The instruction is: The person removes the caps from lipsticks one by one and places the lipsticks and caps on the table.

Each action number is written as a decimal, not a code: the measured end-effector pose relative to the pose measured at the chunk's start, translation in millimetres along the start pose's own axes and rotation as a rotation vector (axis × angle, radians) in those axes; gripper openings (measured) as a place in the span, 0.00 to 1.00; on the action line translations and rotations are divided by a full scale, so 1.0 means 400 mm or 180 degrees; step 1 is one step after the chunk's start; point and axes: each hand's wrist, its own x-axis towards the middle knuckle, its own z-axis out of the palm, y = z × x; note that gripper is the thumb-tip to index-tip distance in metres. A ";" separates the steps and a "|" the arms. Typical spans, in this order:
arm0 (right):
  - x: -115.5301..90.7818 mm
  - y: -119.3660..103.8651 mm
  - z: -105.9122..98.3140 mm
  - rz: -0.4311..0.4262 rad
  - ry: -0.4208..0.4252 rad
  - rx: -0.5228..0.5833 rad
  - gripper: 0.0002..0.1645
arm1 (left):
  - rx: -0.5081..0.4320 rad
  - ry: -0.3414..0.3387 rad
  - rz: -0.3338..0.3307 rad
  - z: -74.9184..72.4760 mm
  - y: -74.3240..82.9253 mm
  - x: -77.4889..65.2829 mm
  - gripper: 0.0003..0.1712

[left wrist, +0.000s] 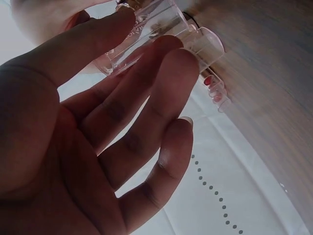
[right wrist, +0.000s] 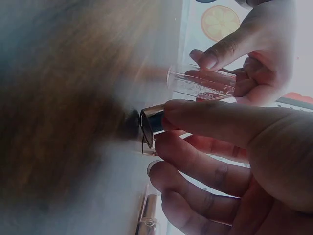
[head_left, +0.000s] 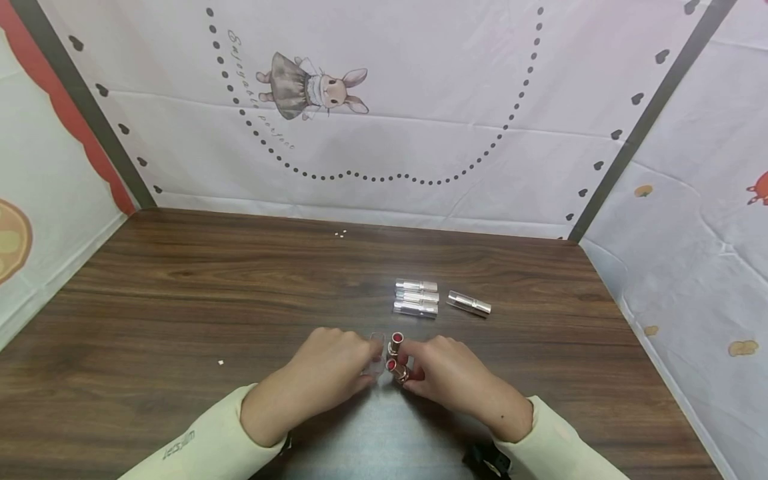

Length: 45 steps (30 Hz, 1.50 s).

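Near the front of the table my left hand pinches a clear lipstick cap between thumb and fingers. A second clear cap shows just past its fingertips in the left wrist view. Opposite it, my right hand grips an uncapped lipstick with a red tip, tilted toward the left hand. Another uncapped lipstick, also red-tipped, stands just beyond it, close to the right fingertips. In the right wrist view the thumb and forefinger pinch the lipstick's shiny gold-rimmed base.
Beyond the hands, three capped lipsticks lie side by side. One more capped lipstick lies at an angle to their right. Small white bits are near the table's back edge, and another white bit lies at left.
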 end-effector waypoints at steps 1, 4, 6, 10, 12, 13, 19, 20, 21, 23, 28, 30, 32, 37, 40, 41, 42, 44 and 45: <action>0.000 0.000 0.001 -0.0005 -0.0001 -0.0007 0.14 | -0.0006 -0.0006 0.0002 0.001 0.000 0.000 0.14; 0.000 0.001 0.002 0.0007 -0.0003 -0.0022 0.15 | -0.0015 -0.0032 0.0001 0.003 -0.001 0.001 0.13; 0.000 0.001 0.002 0.0015 -0.0005 -0.0018 0.16 | -0.0020 -0.0047 0.0006 0.005 -0.002 0.001 0.13; 0.001 0.001 0.003 0.0018 -0.0002 -0.0005 0.17 | -0.0047 -0.0082 0.0005 0.006 -0.002 0.001 0.14; 0.001 0.002 0.003 0.0020 0.0001 -0.0006 0.17 | -0.0050 -0.0106 -0.0001 0.007 -0.002 0.001 0.14; 0.001 0.002 0.004 0.0018 0.0004 -0.0005 0.17 | -0.0044 -0.0123 -0.0007 0.007 -0.001 0.002 0.14; 0.001 0.002 0.004 0.0026 0.0015 -0.0014 0.17 | -0.0058 -0.0221 -0.0041 0.010 0.001 0.004 0.15; 0.001 0.002 0.003 0.0032 0.0013 -0.0014 0.16 | -0.0065 -0.0230 -0.0043 0.011 0.000 0.004 0.15; 0.001 0.002 0.003 0.0037 0.0008 -0.0011 0.17 | -0.0060 -0.0231 -0.0038 0.013 0.000 0.004 0.15; 0.001 0.001 0.001 0.0053 -0.0006 -0.0009 0.16 | -0.0044 -0.0230 -0.0032 0.014 0.000 0.004 0.15; 0.000 0.000 -0.005 0.0108 -0.0067 0.0012 0.17 | 0.0001 -0.0197 -0.0015 0.014 -0.002 0.001 0.15; 0.000 0.000 -0.007 0.0121 -0.0093 0.0010 0.17 | 0.0017 -0.0179 -0.0017 0.012 -0.002 0.000 0.15; 0.000 0.001 -0.009 0.0119 -0.0103 -0.0030 0.17 | 0.0026 -0.0155 -0.0021 0.009 -0.001 -0.001 0.15; 0.000 0.003 -0.011 0.0117 -0.0102 -0.0153 0.17 | 0.0026 -0.0117 -0.0027 -0.002 0.001 -0.001 0.15; -0.002 0.002 -0.012 0.0135 -0.0097 -0.0211 0.17 | 0.0055 -0.0102 -0.0023 -0.010 0.001 -0.001 0.17; -0.003 0.002 -0.013 0.0147 -0.0098 -0.0224 0.18 | 0.0065 -0.0091 -0.0017 -0.012 0.001 -0.001 0.17; -0.004 0.001 -0.013 0.0150 -0.0094 -0.0242 0.18 | 0.0079 -0.0078 -0.0005 -0.014 0.001 -0.001 0.18; -0.005 0.001 -0.014 0.0143 -0.0091 -0.0269 0.20 | 0.0104 -0.0053 0.0019 -0.017 0.001 -0.001 0.19; -0.005 0.001 -0.014 0.0139 -0.0088 -0.0284 0.20 | 0.0106 -0.0042 0.0029 -0.018 0.001 -0.001 0.19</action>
